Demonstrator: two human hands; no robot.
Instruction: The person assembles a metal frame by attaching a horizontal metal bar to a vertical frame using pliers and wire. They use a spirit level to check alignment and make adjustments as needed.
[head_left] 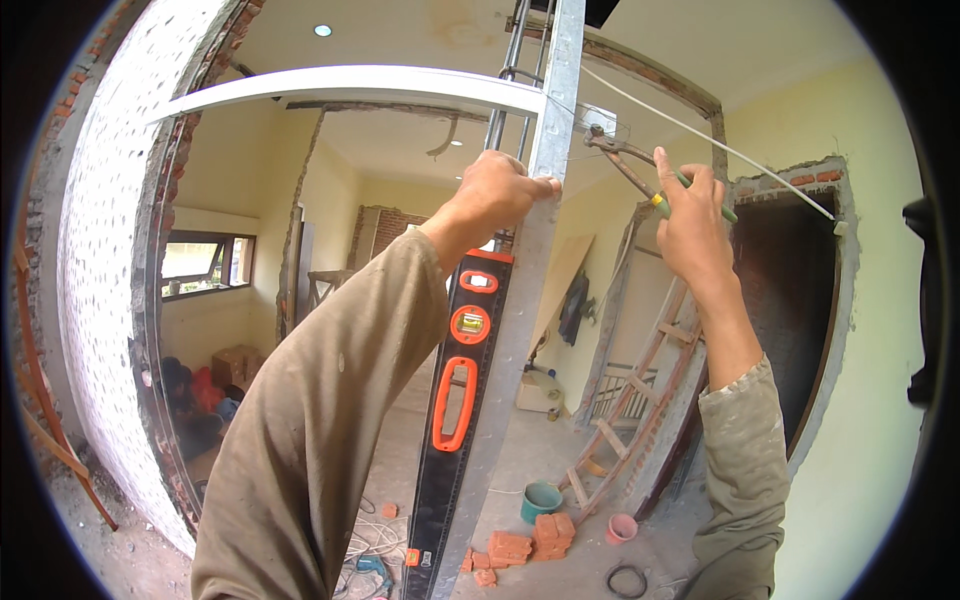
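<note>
The left hand grips the tall metal post, pressing the black and orange level against it. The right hand holds pliers near the post's top, maybe twisting wire.

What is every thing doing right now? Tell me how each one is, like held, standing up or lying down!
Left hand: gripping the metal post.
Right hand: closed on the pliers.
Metal post: upright, held.
Pliers: raised, tip at the thin wire.
Spirit level: upright against the post.
Ladder: leaning on the wall.
Bricks: piled on the floor.
</note>
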